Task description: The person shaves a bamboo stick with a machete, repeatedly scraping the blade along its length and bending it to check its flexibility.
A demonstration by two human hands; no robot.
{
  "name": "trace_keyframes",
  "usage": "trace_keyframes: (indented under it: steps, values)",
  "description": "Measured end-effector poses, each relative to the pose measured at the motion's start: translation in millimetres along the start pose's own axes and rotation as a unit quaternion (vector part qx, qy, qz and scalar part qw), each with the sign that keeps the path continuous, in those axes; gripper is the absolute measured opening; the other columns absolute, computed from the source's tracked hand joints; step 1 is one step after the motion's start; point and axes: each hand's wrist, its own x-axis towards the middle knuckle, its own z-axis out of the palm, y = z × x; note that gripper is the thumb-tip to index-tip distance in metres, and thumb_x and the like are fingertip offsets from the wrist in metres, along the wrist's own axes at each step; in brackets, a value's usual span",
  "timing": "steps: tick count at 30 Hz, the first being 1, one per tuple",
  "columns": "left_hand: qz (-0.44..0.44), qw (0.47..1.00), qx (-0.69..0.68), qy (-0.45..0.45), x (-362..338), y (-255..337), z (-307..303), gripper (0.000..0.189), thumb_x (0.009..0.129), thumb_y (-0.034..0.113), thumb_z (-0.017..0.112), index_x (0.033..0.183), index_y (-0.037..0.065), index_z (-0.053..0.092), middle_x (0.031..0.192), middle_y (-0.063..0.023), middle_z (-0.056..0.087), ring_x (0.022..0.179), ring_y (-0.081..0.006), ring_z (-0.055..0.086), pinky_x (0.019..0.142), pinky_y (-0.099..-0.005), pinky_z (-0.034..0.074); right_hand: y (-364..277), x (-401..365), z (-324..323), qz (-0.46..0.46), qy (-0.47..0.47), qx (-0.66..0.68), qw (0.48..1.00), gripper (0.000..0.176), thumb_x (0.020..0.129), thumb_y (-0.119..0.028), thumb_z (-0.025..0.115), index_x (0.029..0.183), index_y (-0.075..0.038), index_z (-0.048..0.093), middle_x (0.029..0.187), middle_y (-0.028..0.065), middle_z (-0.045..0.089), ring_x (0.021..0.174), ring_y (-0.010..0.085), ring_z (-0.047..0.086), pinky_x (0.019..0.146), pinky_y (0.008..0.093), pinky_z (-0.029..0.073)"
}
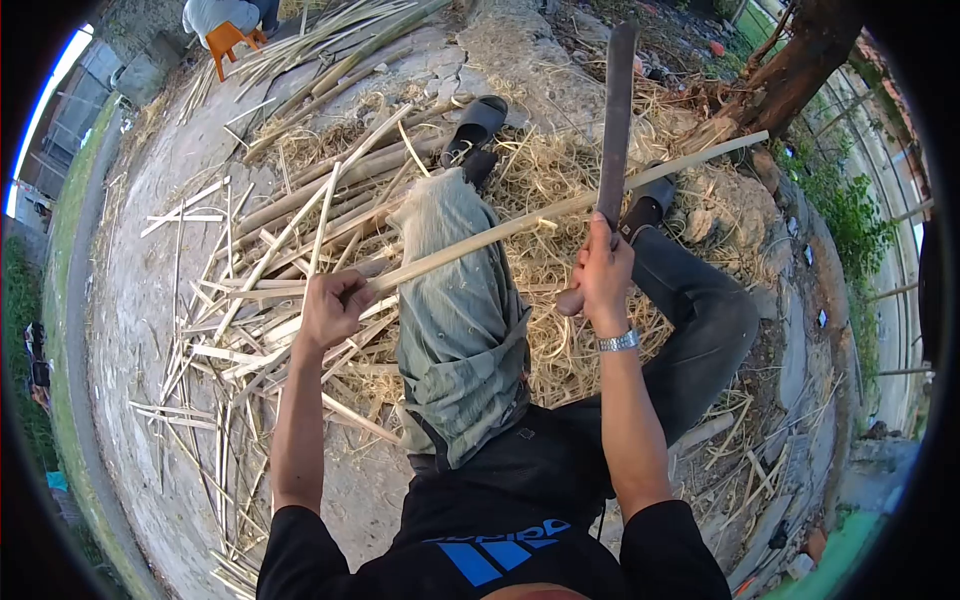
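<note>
My left hand (pixel 334 308) is closed round the near end of a long pale bamboo strip (pixel 480 240), which slants up to the right across my cloth-covered thigh (pixel 455 300). Farther right, my right hand (pixel 603 268) grips the handle of a long dark machete (pixel 618 110), its blade upright and pointing away from me. The blade passes over or against the strip just beyond my fingers; whether they touch, I cannot tell. A metal watch sits on my right wrist.
Split bamboo strips (pixel 215 350) and poles (pixel 340 180) lie on the left. Curly shavings (pixel 560 340) cover the ground round my sandaled feet. A tree trunk (pixel 800 75) stands at upper right. At upper left, a person (pixel 225 15) sits on an orange chair (pixel 228 42).
</note>
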Motion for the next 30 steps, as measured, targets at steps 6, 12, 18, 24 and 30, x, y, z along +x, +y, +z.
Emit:
trace_keyframes:
  steps: [6,12,18,24,30]
  values:
    - [0.016,1.000,0.021,0.004,6,10,-4,0.019,0.084,0.006,0.074,0.073,-0.004,0.061,0.053,-0.0091,0.046,0.051,-0.0138,0.038,0.047,-0.0327,0.033,32,-33,11,-0.045,-0.120,-0.136,0.982,0.050,0.101,-0.039,0.064,0.066,-0.004,0.054,0.052,-0.0021,0.049,0.047,0.0067,0.049,0.046,0.0296,0.035]
    - [0.031,0.999,-0.032,0.017,9,9,19,0.017,0.084,0.006,0.073,0.075,-0.003,0.062,0.053,-0.0119,0.046,0.050,-0.0179,0.037,0.050,-0.0359,0.036,17,-20,10,0.019,-0.050,-0.064,0.996,0.051,0.101,-0.040,0.064,0.066,-0.004,0.055,0.052,-0.0004,0.049,0.046,0.0102,0.048,0.046,0.0323,0.035]
    - [-0.013,1.000,-0.013,0.012,2,8,13,0.017,0.086,0.009,0.074,0.078,-0.004,0.065,0.055,-0.0104,0.050,0.052,-0.0166,0.040,0.052,-0.0348,0.038,29,-46,27,-0.105,-0.123,-0.169,0.972,0.052,0.099,-0.044,0.066,0.076,0.002,0.061,0.053,0.0029,0.051,0.050,0.0153,0.050,0.050,0.0358,0.038]
    - [-0.013,0.999,-0.038,0.009,4,18,23,0.018,0.088,0.009,0.071,0.078,-0.004,0.064,0.055,-0.0094,0.049,0.052,-0.0151,0.041,0.051,-0.0342,0.035,27,-18,14,-0.073,-0.056,-0.173,0.981,0.052,0.100,-0.041,0.066,0.070,0.001,0.056,0.052,0.0022,0.050,0.049,0.0154,0.052,0.047,0.0363,0.038]
    - [-0.049,0.990,-0.128,0.044,3,16,15,0.023,0.093,0.015,0.073,0.081,-0.004,0.066,0.060,0.0018,0.052,0.056,-0.0060,0.040,0.051,-0.0265,0.029,9,-76,35,0.058,-0.177,-0.085,0.979,0.048,0.099,-0.039,0.068,0.068,-0.004,0.055,0.056,0.0008,0.054,0.044,0.0125,0.053,0.044,0.0307,0.041]
